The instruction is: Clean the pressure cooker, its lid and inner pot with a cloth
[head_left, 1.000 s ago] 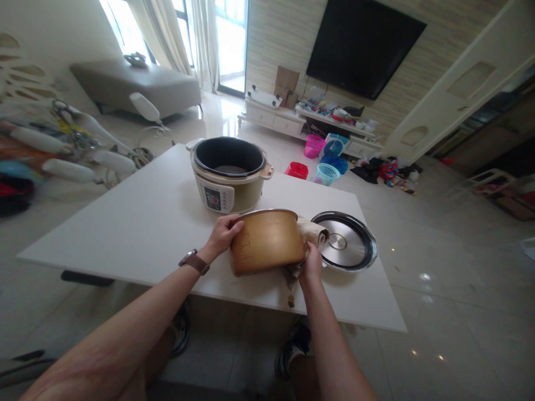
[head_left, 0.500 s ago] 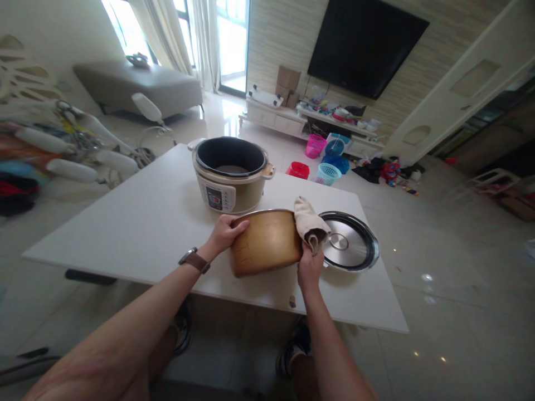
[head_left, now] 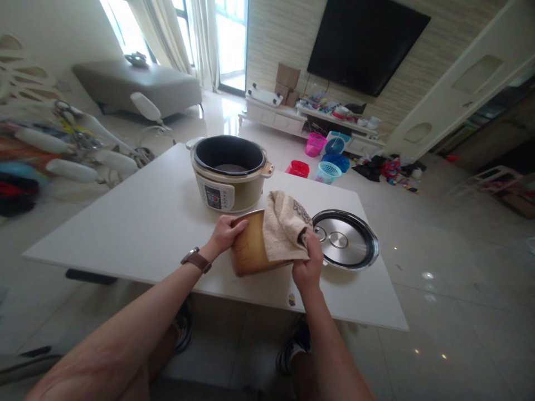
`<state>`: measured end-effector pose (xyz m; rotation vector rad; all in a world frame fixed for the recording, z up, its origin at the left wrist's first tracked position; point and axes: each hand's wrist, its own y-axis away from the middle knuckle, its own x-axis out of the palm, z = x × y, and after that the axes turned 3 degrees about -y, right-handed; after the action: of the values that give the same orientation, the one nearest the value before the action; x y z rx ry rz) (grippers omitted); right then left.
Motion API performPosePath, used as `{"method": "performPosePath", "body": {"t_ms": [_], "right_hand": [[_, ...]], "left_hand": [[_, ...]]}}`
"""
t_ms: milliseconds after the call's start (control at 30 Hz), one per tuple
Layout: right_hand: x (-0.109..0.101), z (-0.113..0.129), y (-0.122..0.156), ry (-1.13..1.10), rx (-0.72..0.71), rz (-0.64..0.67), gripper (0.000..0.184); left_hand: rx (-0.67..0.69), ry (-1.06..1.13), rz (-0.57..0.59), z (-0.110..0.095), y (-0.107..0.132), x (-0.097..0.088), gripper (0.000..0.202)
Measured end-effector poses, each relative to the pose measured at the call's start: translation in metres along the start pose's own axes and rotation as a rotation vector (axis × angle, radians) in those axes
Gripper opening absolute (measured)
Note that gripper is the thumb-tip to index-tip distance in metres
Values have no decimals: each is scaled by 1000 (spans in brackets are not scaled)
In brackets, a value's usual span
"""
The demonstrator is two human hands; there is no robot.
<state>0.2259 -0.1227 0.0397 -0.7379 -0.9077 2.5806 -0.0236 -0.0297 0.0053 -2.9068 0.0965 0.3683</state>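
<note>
My left hand [head_left: 226, 234] grips the rim of a gold-brown inner pot [head_left: 249, 249], thumb on its outer side. The pot is tilted over the near part of the table. My right hand [head_left: 309, 262] is closed on a beige cloth [head_left: 285, 225], which lies against the pot's outer right side and covers much of it. Behind the pot stands a rice cooker body [head_left: 246, 189], open at the top, with a dark inside and a control panel facing me. To the right of my right hand lies a round metal lid [head_left: 350, 245] with a black rim, inner face up.
All this is on a white table [head_left: 137, 217]. A small sticker [head_left: 291, 299] is near its front edge. Beyond it, a pink basket [head_left: 315, 144], a red bin [head_left: 298, 168] and a light-blue basket [head_left: 328, 172] stand on the floor. At left is an exercise machine [head_left: 112, 161].
The cloth has moved left across the pot's outer side and spread out, with my right hand turned along with it. My left hand keeps its grip on the rim.
</note>
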Motion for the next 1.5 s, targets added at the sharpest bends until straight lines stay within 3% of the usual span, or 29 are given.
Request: {"method": "performPosePath", "body": {"t_ms": [133, 233, 300, 367, 600, 733, 833, 967, 1133, 1233, 1333, 1500], "right_hand": [[8, -24, -2, -190, 502, -235, 45], [13, -40, -2, -315, 826, -335, 42], [15, -50, 0, -367, 980, -379, 40], [16, -57, 4, -375, 1027, -392, 38], [16, -66, 8, -333, 929, -315, 38], [18, -61, 7, -315, 934, -309, 40], [19, -52, 5, -275, 850, -305, 40], [15, -34, 4, -180, 549, -277, 42], [1, -2, 5, 75, -71, 61, 31], [-3, 10, 3, 154, -247, 181, 37], [-1, 6, 2, 94, -180, 110, 41], [10, -16, 0, -121, 322, -123, 42]], "left_hand": [[9, -7, -34, 6, 0, 0, 57], [35, -9, -40, 11, -1, -3, 55], [64, -16, -5, 11, -2, -5, 52], [90, -32, 38, 6, -3, -8, 49], [96, -102, 35, -19, -6, -12, 50], [43, -107, 42, -23, -7, -9, 57], [24, -105, 32, -25, -7, -7, 58], [26, -110, 39, -26, -6, -6, 59], [27, -114, 44, -25, -7, -5, 58], [39, -85, 53, -22, -7, -5, 58], [16, -65, 40, -16, -7, -6, 59], [5, -11, -24, 2, -5, -7, 60]]}}
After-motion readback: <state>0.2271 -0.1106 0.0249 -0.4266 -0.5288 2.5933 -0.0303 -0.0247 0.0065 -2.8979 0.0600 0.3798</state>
